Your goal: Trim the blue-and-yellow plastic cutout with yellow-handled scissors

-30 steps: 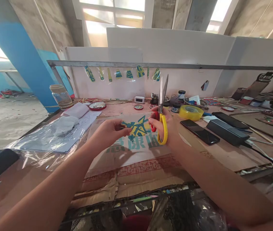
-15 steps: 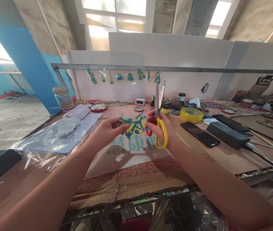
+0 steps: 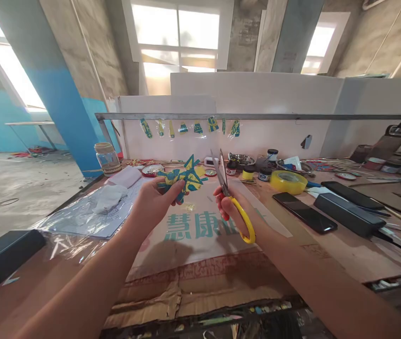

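Between the thumb and fingers of my left hand [image 3: 159, 197] is a blue-green and yellow patterned cut-out [image 3: 190, 176] with pointed parts. My right hand [image 3: 237, 207] grips a pair of scissors [image 3: 242, 217] with yellow and red handles. The blades point up and away and stand slightly apart, with a gap between them and the cut-out. Below both hands lies a white sheet [image 3: 186, 252] printed with large green characters. A small yellowish scrap [image 3: 189, 207] shows just under the cut-out.
Similar cut-outs [image 3: 198, 127] hang from a metal rail [image 3: 264, 117] at the back. To the right are a roll of clear yellow tape [image 3: 288, 182], a phone [image 3: 304, 213] and a black power adapter [image 3: 348, 207]. A glass jar [image 3: 107, 159] and plastic-covered drawings [image 3: 90, 214] lie left.
My hands have moved apart. The right one has let go of the cut-out's edge and holds only the scissors, lower now. The left hand keeps the cut-out. The view has tilted up.
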Demonstrator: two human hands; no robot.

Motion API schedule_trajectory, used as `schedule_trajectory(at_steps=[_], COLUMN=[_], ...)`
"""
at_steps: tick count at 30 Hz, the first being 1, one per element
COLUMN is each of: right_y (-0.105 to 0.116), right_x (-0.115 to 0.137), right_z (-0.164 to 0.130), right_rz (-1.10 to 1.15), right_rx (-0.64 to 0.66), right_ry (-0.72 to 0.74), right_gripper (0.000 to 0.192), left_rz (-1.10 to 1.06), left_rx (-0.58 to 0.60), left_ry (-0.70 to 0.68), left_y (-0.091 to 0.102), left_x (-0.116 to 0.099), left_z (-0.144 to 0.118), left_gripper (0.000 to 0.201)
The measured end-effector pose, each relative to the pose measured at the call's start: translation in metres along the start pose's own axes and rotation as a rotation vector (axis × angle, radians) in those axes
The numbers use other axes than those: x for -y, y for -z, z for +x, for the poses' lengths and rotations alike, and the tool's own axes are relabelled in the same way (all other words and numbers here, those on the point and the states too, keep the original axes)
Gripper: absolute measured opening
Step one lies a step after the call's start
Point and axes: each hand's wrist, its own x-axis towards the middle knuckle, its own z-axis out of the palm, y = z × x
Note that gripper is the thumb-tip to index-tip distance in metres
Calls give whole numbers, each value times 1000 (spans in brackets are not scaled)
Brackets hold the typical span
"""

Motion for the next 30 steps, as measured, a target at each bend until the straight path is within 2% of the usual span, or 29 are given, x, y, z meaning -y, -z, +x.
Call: schedule_trajectory(at_steps=[9,16,24,30], right_y=[1,1,1,0], right_x=[1,-4,11,13], right_z=[-7,-3,-10,-8], right_rz=[-104,-159,-154,-152], right_rx=[116,190,170,166], right_ry=[-33,-60,-37,-32], right_gripper=[36,31,35,36], left_rz=[51,58,75,60], left_rx=[40,81,90,81], left_ry=[-30,-48,-51,-32], left_y=[4,2,1,0], left_x=[2,-1,0,-2], left_z=[1,0,0,-2], left_gripper=[31,31,31,29])
